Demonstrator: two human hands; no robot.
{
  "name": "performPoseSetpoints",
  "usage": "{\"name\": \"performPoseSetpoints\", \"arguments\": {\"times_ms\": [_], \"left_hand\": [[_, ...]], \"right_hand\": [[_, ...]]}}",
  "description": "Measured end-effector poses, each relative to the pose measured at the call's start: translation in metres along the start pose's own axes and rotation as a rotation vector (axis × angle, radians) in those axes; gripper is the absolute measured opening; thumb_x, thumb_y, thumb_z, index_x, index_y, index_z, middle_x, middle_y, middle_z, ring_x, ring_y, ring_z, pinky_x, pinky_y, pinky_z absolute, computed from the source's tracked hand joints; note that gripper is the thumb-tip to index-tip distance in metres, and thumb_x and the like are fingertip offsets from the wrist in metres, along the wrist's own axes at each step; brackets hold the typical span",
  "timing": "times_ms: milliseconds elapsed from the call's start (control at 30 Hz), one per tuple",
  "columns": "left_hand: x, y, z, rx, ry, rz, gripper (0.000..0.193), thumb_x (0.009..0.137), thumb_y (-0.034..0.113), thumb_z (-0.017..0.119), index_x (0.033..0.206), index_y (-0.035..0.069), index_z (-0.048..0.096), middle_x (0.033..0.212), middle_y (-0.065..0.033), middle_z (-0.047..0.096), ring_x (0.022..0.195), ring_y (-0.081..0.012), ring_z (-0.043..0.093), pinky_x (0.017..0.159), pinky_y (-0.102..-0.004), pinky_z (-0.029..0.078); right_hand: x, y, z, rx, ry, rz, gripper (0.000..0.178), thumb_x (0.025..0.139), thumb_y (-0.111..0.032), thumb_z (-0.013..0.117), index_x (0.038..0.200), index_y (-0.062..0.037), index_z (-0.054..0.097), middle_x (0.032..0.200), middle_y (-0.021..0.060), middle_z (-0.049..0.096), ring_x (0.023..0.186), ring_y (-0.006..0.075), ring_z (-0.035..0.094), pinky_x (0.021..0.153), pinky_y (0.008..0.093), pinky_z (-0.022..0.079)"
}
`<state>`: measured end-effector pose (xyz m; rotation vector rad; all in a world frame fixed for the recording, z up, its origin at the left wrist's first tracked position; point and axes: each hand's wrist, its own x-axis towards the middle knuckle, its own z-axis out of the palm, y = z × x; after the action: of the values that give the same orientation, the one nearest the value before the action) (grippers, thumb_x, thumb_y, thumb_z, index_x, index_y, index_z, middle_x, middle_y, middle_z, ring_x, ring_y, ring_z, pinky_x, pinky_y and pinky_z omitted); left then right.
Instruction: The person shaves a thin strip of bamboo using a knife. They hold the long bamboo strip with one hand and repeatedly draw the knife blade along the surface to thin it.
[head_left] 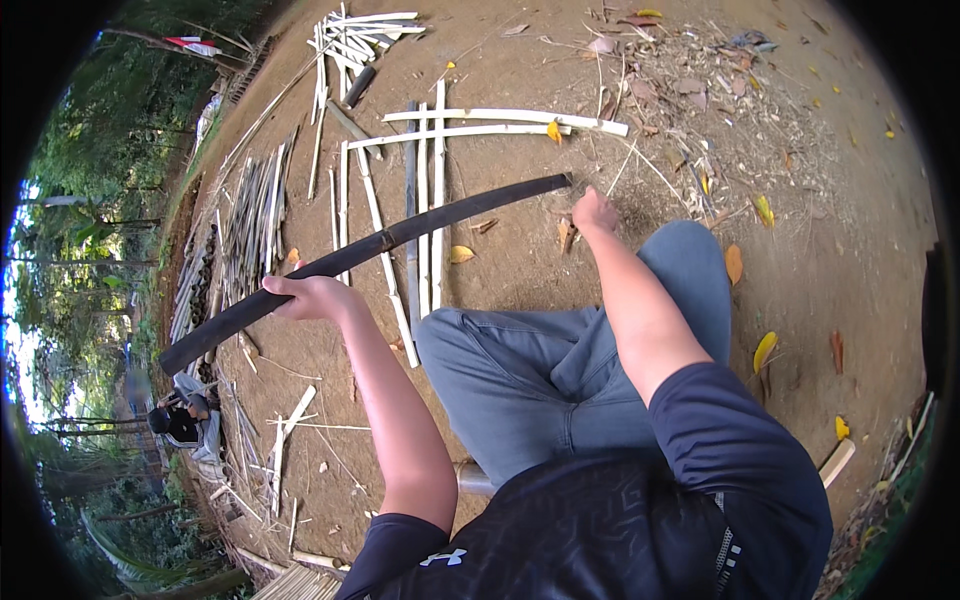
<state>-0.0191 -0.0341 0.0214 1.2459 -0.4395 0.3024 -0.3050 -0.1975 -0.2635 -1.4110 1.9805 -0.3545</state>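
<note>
My left hand [310, 297] grips a long dark bamboo strip [420, 225] near its left third, holding it above the ground. The strip runs from lower left up to the right, and its far end lies close to my right hand [594, 211]. That hand is stretched forward beyond my knee with fingers curled down near the dirt; I cannot tell whether it holds anything. Under the strip lie several pale split bamboo slats [428, 200], some lengthwise and two crosswise [500, 122].
I sit with grey trousers [560, 350] over bare dirt. A heap of thin bamboo strips [250, 215] lies at the left, more slats [360, 35] at the top. Another person [185, 420] crouches far left. Dry leaves and chips litter the right.
</note>
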Motion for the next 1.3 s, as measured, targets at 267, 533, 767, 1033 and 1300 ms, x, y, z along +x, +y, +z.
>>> {"name": "performPoseSetpoints", "arguments": {"times_ms": [267, 533, 767, 1033, 1300], "left_hand": [[-0.004, 0.005, 0.006, -0.069, 0.006, 0.029, 0.072, 0.101, 0.052, 0.049, 0.131, -0.01, 0.029, 0.118, -0.0263, 0.047, 0.088, -0.0279, 0.061, 0.067, -0.035, 0.057], [-0.013, 0.011, -0.004, -0.121, 0.019, -0.025, 0.065, 0.103, 0.046, 0.05, 0.134, -0.007, 0.029, 0.116, -0.0237, 0.048, 0.081, -0.0261, 0.06, 0.064, -0.035, 0.055], [-0.016, 0.014, -0.012, -0.094, 0.025, -0.025, 0.064, 0.102, 0.046, 0.052, 0.129, -0.009, 0.032, 0.117, -0.0253, 0.05, 0.087, -0.028, 0.063, 0.07, -0.0349, 0.059], [-0.021, 0.029, -0.005, -0.141, -0.046, -0.022, 0.058, 0.103, 0.043, 0.052, 0.125, -0.008, 0.036, 0.102, -0.0177, 0.054, 0.079, -0.021, 0.06, 0.063, -0.0325, 0.053], [-0.033, 0.031, 0.002, -0.186, -0.048, 0.034, 0.063, 0.102, 0.047, 0.05, 0.132, -0.004, 0.031, 0.111, -0.0162, 0.049, 0.088, -0.0198, 0.059, 0.07, -0.0322, 0.055]], "right_hand": [[-0.053, -0.031, -0.016, 0.052, 0.043, -0.244, 0.025, 0.097, -0.033, 0.054, 0.109, -0.0117, 0.058, 0.101, 0.0174, 0.071, 0.097, 0.04, 0.068, 0.079, 0.0519, 0.054], [-0.02, -0.001, -0.023, -0.156, -0.073, 0.013, 0.03, 0.098, -0.027, 0.049, 0.119, -0.0096, 0.064, 0.118, 0.0166, 0.069, 0.111, 0.0354, 0.067, 0.09, 0.0477, 0.054], [-0.042, 0.004, -0.002, 0.105, -0.046, 0.056, 0.041, 0.096, -0.027, 0.054, 0.131, -0.0059, 0.05, 0.122, 0.0246, 0.065, 0.115, 0.0399, 0.063, 0.095, 0.0502, 0.051], [-0.068, -0.022, -0.018, 0.243, -0.065, -0.114, 0.035, 0.099, -0.034, 0.051, 0.118, -0.0052, 0.055, 0.114, 0.0238, 0.066, 0.108, 0.04, 0.064, 0.089, 0.0497, 0.05], [-0.197, -0.088, -0.113, 0.359, -0.191, -0.653, 0.028, 0.1, -0.035, 0.053, 0.107, -0.0082, 0.06, 0.072, 0.0129, 0.066, 0.065, 0.0304, 0.066, 0.059, 0.0438, 0.047]]}}
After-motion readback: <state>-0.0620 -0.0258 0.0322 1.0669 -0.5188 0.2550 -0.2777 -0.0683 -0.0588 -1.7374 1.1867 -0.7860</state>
